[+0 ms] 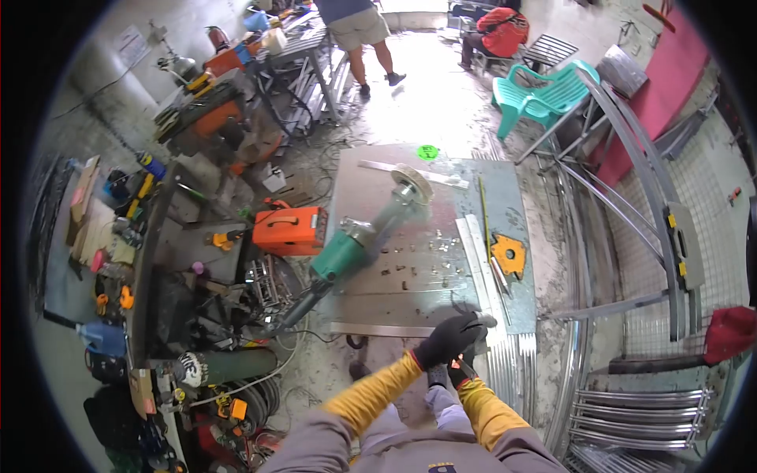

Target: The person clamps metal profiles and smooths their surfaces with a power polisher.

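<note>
My left hand (451, 340), in a dark glove, is closed at the near right edge of the metal work table (410, 303), with a small greyish piece (486, 319) at its fingertips. Just below it, partly hidden, my right hand (465, 370) is gloved too and close to a small orange and metal item (462, 363); its grip is unclear. A green angle grinder (339, 254) lies diagonally across the table's left side, its round disc (412, 183) toward the far end. Several small metal pieces (434, 280) are scattered mid-table.
An orange magnetic square (509, 255) and long metal strips (475, 264) occupy the table's right side. An orange machine (290, 230) stands left. Metal bars (512, 363) lie below right. Beyond are a green chair (544, 93), a standing person (355, 31) and a seated person (501, 33).
</note>
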`<state>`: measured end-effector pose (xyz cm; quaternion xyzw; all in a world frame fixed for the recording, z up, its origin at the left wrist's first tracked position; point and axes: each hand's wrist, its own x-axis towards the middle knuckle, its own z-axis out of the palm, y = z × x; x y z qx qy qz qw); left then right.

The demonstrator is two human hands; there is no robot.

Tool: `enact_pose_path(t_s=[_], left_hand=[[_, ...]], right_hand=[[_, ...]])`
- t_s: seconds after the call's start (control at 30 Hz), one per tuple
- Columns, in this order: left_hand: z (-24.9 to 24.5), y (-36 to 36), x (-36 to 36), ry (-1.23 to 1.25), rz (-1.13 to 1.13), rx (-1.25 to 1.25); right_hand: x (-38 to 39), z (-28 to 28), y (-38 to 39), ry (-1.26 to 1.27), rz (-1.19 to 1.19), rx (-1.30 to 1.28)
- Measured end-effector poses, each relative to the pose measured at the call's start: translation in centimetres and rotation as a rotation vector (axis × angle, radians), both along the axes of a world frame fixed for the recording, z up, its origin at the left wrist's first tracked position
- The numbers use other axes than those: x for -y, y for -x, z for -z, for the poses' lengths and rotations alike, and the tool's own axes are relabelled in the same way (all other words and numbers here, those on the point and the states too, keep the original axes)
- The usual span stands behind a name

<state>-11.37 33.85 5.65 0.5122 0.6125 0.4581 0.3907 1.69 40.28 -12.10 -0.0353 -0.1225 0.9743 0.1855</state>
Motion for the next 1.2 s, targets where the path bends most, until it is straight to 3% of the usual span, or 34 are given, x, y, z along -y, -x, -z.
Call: enact_pose_path(t_s=[0.03,0.07,0.1,0.13,0.2,0.23,0.27,0.3,0.33,0.4,0.43,0.47,0.5,0.6,0.7,0.77,0.8,0.9,1.0,1.07,1.2], left_hand=[[-1.0,-1.0,1.6,0.003,-0.012,-0.013],[-2.8,-2.4,3.2,-0.068,-0.227,0.022],[-3.8,-3.7,4.8,-0.141,-0.446,0.059],[-2.6,-4.3,6.8,-0.172,-0.51,0.157],[-1.5,-4.6,11.9,-0.096,-0.556,-0.082],[-2.6,-4.0,14.8,-0.043,-0.559,-0.238],[-3.7,-2.3,17.1,0.017,-0.544,-0.392],[-1.5,-1.0,19.8,-0.013,-0.682,-0.482],[-3.3,0.4,21.8,0.04,-0.801,-0.458],[-2.4,4.4,26.2,0.208,-1.006,-0.791],[-3.8,6.0,26.8,0.2,-1.096,-0.856],[-4.4,8.2,27.5,0.228,-1.094,-0.936],[-5.9,10.0,27.4,0.156,-1.026,-1.094],[-6.4,14.7,26.1,0.14,-0.837,-1.038],[-4.7,19.2,24.3,0.319,-0.698,-0.95],[-4.7,21.5,23.4,0.591,-0.647,-0.609],[-4.1,22.7,23.3,0.577,-0.637,-0.598],[-1.6,25.1,23.7,0.562,-0.483,-0.504],[-2.6,24.7,24.0,0.571,-0.477,-0.56],[-2.0,25.1,24.0,0.604,-0.437,-0.545],[-1.4,25.6,24.3,0.735,-0.436,-0.499]], right_hand=[[0.5,-0.8,0.9,0.014,-0.015,-0.03],[2.2,0.0,-3.6,0.027,-0.031,-0.054],[0.4,-1.2,-1.1,0.041,-0.05,-0.074],[1.1,-1.8,-1.4,0.058,-0.07,-0.087],[0.5,5.7,-4.3,-0.215,0.031,0.017],[1.1,0.8,-7.4,-0.176,0.007,0.063],[3.2,-6.4,-4.2,-0.251,0.191,0.621],[4.3,-6.6,-5.2,-0.27,0.225,0.792],[4.4,-6.1,-6.1,-0.304,0.264,0.947],[2.4,-4.4,-10.3,0.007,-0.128,1.046],[3.6,-5.3,-10.9,-0.12,-0.145,1.291],[4.0,-4.6,-11.9,-0.256,-0.246,1.377],[4.8,-5.3,-12.5,-0.348,-0.278,1.356],[6.7,-11.4,-10.8,-0.558,-0.431,1.203],[8.1,-16.9,-7.6,-0.611,-0.519,1.035],[9.5,-19.5,-5.4,-0.758,-0.606,0.857],[10.2,-21.0,-4.5,-0.763,-0.595,0.875],[11.9,-27.6,-2.3,-0.958,-0.536,0.802],[13.5,-34.2,-1.8,-0.771,-0.289,0.78],[12.6,-37.6,-2.1,-0.947,-0.176,0.617],[8.5,-41.5,-1.7,-0.953,-0.007,0.628]])
